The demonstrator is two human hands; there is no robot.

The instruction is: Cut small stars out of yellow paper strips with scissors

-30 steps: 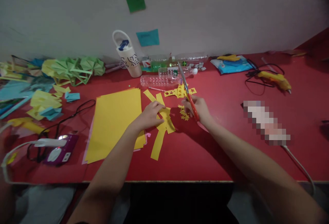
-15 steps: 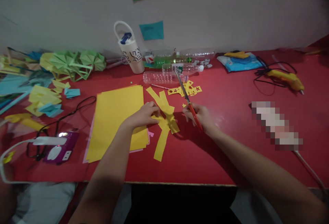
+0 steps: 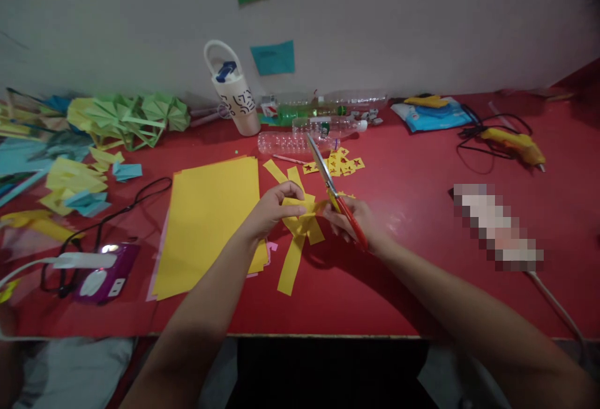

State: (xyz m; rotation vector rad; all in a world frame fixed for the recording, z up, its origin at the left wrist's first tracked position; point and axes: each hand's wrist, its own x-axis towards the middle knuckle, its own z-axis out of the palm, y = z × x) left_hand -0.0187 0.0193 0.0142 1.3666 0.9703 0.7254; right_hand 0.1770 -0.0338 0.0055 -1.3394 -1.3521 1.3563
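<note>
Between thumb and fingers, my left hand [image 3: 280,206] pinches a yellow paper strip [image 3: 308,207] above the table. Red-handled scissors [image 3: 345,212] are in my right hand [image 3: 359,224], their blades pointing up and away to the left. The strip's right end reaches the fingertips of my right hand. Beneath lie crossed yellow paper strips [image 3: 291,265] on the red table. Beyond the scissors is a small pile of yellow paper pieces with star-shaped holes [image 3: 335,164]. Left of the strips rests a stack of yellow sheets [image 3: 210,227], partly covered by my left forearm.
Clear plastic bottles [image 3: 290,142] and a white tumbler [image 3: 237,102] stand or lie along the wall. A yellow glue gun [image 3: 513,146] and a blue wipes pack [image 3: 431,114] are at right. Folded green paper [image 3: 126,115] and a purple power strip [image 3: 110,271] are at left.
My left hand has risen and moved right with a yellow strip pinched in it. My right hand, still holding the scissors, has come closer to the left hand and meets the strip's end.
</note>
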